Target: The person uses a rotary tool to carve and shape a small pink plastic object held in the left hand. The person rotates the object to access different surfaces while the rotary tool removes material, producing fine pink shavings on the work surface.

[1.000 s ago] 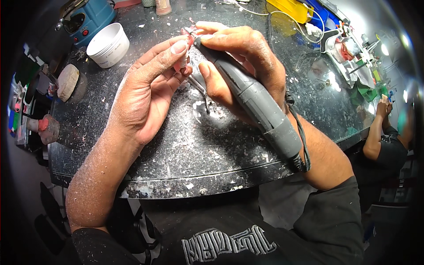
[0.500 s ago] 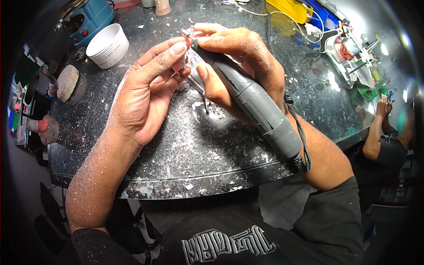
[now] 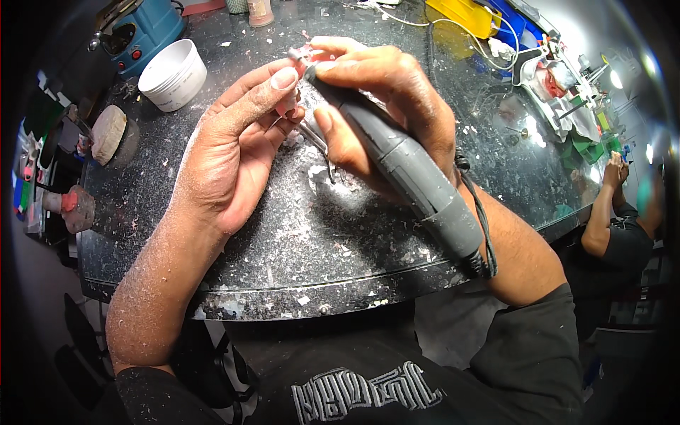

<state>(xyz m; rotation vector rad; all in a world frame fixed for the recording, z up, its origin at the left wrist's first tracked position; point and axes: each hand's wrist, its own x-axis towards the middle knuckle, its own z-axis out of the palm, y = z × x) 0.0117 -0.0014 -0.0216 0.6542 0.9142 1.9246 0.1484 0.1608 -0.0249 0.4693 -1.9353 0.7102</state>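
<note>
Where the bench (image 3: 304, 248) spreads around the grip: dark top, pale crumbs scattered over it, dense on the near side of the hands.
Left of grip, beyond: blue machine (image 3: 152, 35); white tub (image 3: 173, 76) just in front of it, nearer the hands.
Left of grip, farther out: pale rounded block (image 3: 109, 134); pinkish item (image 3: 76, 207), kind unclear.
Straight beyond grip: pinkish jar (image 3: 261, 13); white cable (image 3: 404, 20) running off to the right.
Right of grip, beyond: yellow bin (image 3: 460, 15), blue bin (image 3: 523, 32) beside it; white frame (image 3: 559, 106) with something red in it, nearer.
Far right of grip: co-worker, hands (image 3: 615, 171) together, well apart from this work.
In the way: metal tool (image 3: 312, 134) lies below the fingers, partly hidden by the right hand; fingers also cover part of the pink piece.
Counts: own hands two, handpiece one, pink piece one, metal tool one, tub one, machine one, bins two, co-worker one.
Left hand (image 3: 230, 145): thumb and fingertips pinched together on the pink piece, palm side partly showing, dusty.
Right hand (image 3: 414, 95): closed pen-style around the dark grey handpiece (image 3: 404, 156), cord (image 3: 482, 223) trailing at its near end.
Pink piece (image 3: 288, 106): small, at the left fingertips, between the hands; handpiece's silvery tip right beside its far end, contact can't tell.
</note>
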